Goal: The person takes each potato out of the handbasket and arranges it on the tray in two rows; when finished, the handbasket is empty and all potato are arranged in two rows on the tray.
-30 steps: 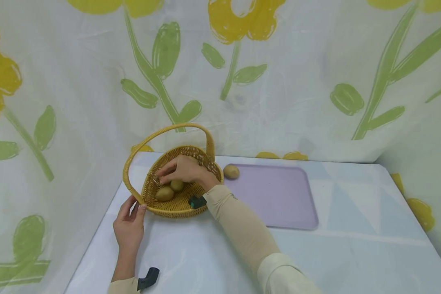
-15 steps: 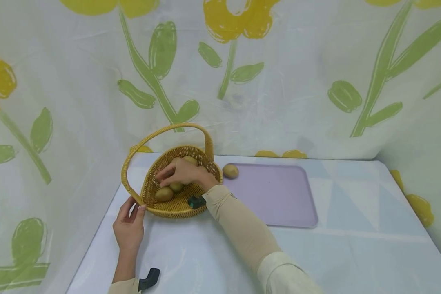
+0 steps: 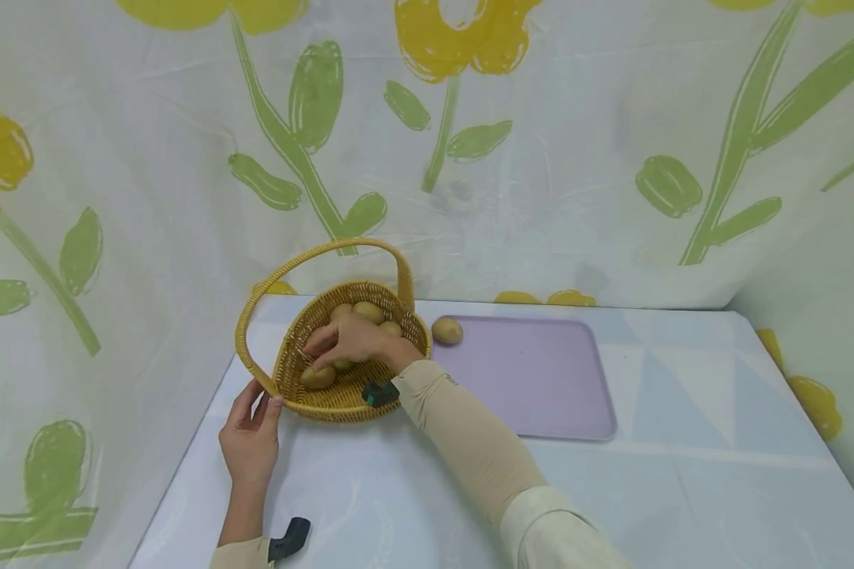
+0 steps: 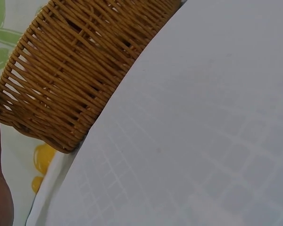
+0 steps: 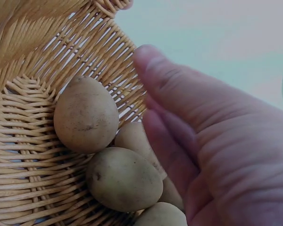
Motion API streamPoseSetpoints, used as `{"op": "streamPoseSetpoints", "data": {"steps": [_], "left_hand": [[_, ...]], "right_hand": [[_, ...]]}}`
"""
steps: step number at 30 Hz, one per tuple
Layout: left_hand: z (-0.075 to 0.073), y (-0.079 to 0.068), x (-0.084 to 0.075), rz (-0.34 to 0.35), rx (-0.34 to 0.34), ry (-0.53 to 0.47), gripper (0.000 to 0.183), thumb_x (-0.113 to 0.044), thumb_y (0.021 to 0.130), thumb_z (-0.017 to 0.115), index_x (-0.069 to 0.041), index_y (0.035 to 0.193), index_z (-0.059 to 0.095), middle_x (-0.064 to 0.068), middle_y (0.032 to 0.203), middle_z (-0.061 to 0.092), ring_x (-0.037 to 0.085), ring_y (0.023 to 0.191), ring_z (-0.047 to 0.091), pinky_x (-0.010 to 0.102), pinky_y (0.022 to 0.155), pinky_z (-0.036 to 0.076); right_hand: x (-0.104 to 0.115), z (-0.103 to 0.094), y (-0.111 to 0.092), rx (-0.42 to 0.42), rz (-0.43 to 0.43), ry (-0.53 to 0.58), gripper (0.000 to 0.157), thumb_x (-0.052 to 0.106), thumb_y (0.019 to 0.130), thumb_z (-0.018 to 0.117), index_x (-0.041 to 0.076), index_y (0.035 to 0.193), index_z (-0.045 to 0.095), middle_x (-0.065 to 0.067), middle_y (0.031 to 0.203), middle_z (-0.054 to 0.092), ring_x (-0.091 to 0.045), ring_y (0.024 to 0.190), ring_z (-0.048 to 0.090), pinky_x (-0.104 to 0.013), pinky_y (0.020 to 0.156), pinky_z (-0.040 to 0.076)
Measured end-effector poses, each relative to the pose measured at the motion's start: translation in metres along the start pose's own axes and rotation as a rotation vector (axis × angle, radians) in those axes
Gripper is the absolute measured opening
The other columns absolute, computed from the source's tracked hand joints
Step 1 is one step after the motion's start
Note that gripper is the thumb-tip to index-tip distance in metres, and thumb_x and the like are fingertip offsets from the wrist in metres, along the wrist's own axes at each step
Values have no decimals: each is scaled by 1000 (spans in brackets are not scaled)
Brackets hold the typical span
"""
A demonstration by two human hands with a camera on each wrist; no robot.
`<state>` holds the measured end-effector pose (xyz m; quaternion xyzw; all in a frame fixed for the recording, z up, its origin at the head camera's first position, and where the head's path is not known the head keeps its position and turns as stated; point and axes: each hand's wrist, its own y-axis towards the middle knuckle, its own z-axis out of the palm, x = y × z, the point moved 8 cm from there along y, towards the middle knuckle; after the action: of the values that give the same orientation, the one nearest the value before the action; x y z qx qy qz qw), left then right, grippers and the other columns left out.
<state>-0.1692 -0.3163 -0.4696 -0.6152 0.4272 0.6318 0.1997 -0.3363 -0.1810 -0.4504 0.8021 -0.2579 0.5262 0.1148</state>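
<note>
A yellow-brown wicker basket (image 3: 352, 412) with a tall arched handle stands on the table and holds several potatoes (image 3: 318, 376). My left hand (image 3: 249, 442) grips its near left rim at the foot of the handle, thumb in front and fingers behind. Over the inside of the basket is my right hand (image 3: 356, 341), its fingers loosely bent and thumb apart, with nothing visible between them. In the right wrist view, a brown potato (image 5: 86, 115) and a greenish one (image 5: 124, 179) lie just beside the fingers. The hand partly hides other potatoes.
Right of the basket lies a flat lilac tray (image 3: 534, 379). One potato (image 3: 447, 331) sits at its far left corner. A flower-printed curtain (image 3: 541, 174) rises behind the pale table (image 3: 683, 506) and at both sides.
My right hand has shifted slightly inside the basket, and more of the potatoes behind it show. The left hand and the basket have stayed put.
</note>
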Motion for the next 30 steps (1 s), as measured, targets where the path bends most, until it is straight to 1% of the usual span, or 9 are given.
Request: {"op": "streamPoseSetpoints", "data": {"steps": [4,8,12,16,19,22,26,30], "left_hand": [[-1,1,1,-8,0,-23,50,6,91,70,4,139,57,-15,128,62,-4,123,57,12,104,51],[-1,1,0,-11,4,-10,50,5,92,70,3,140,57,-16,128,61,-4,123,57,11,104,51],[-1,1,-2,-19,-3,2,49,4,93,69,3,140,58,-16,128,61,-4,123,57,12,104,51],[-2,1,-5,-17,-10,8,48,5,94,68,3,140,58,-17,128,61,-4,123,57,14,105,51],[-2,1,-6,-8,-8,0,48,7,93,68,4,140,57,-17,128,62,-4,123,58,14,104,52],[-2,0,-5,-19,-5,-5,47,6,93,68,4,140,57,-16,128,62,-4,122,58,12,103,52],[0,-1,-1,-55,-4,-18,48,4,94,68,3,140,57,-15,128,62,-5,121,58,11,102,53],[1,-2,1,-61,-1,-33,48,5,94,68,4,140,57,-14,128,62,-5,121,58,11,102,53]], "right_hand": [[-1,4,2,19,-10,-65,40,23,83,85,13,122,76,1,122,75,-4,110,70,-8,93,56],[-3,6,3,37,5,-91,41,23,84,85,13,123,75,1,124,75,-6,111,70,-8,92,56],[-2,7,3,43,-1,-133,41,24,85,84,14,124,75,0,126,74,-6,112,70,-7,90,56],[0,9,4,50,-6,-131,43,23,84,84,13,125,74,0,127,73,-6,113,70,-6,90,56],[2,10,4,61,-6,-121,44,21,84,85,11,125,74,1,127,73,-6,112,70,-6,90,56],[4,11,2,70,-5,-130,43,20,84,85,11,124,74,1,126,74,-6,111,70,-6,90,56],[2,12,1,72,-2,-196,41,26,82,87,16,120,77,6,120,76,-1,106,70,-5,87,56],[0,13,1,75,-1,-257,37,30,81,87,22,116,79,11,115,76,4,100,68,-4,84,56]]}}
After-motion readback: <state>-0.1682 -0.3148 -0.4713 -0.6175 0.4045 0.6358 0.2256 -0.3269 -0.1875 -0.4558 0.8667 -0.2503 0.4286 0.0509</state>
